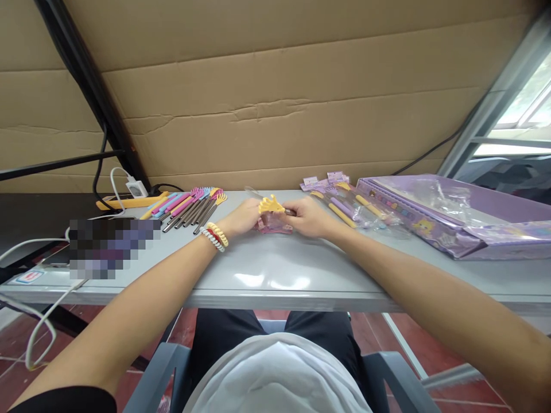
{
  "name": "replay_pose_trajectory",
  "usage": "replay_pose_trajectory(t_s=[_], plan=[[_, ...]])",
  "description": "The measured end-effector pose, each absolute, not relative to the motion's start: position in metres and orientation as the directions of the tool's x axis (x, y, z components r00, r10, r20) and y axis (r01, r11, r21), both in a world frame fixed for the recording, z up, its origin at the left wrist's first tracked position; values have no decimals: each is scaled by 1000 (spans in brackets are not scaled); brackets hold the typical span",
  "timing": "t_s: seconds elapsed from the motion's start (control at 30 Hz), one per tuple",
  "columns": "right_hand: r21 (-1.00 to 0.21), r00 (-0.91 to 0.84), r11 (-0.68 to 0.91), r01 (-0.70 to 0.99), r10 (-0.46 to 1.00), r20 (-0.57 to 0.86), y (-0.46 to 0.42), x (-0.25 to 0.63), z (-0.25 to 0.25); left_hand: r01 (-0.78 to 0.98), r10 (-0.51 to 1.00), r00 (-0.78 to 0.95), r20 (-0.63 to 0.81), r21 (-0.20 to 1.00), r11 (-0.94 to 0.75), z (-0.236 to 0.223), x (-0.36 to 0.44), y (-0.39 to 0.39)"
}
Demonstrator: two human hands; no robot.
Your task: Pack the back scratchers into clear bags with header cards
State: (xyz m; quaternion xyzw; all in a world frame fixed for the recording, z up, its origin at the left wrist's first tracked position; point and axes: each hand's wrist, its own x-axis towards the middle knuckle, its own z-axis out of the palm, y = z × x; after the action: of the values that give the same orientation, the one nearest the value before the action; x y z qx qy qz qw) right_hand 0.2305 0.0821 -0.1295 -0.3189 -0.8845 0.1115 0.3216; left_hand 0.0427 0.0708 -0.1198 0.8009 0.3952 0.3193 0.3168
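My right hand (310, 217) is closed around the metal rod of a back scratcher with a yellow, hand-shaped head (270, 205). That head points left, toward my left hand (246, 217), whose fingers are closed on a clear plastic bag (275, 223). Pink-purple print shows on the bag just below the yellow head. My left fingertips are partly hidden. To the left lies a pile of back scratchers (193, 207) with pink, blue and yellow heads and dark metal rods. At the right are several bagged back scratchers (340, 202) with purple cards.
A purple printed box (430, 198) with clear plastic on it stands at the right. On the left are a blurred-out device (112, 246), white cables and a white charger (136, 187). Cardboard (275, 109) walls off the back of the grey table (267, 269).
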Motion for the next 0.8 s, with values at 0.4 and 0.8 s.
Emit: replay_pose_trajectory(t_s=[0.4, 0.8], plan=[[-364, -516, 758, 541, 641, 568, 89, 231, -136, 159, 918, 267, 294, 926, -342, -118, 52, 63], [-241, -572, 816, 526, 549, 609, 92, 234, -140, -9, 914, 362, 182, 981, -192, -123, 47, 71]])
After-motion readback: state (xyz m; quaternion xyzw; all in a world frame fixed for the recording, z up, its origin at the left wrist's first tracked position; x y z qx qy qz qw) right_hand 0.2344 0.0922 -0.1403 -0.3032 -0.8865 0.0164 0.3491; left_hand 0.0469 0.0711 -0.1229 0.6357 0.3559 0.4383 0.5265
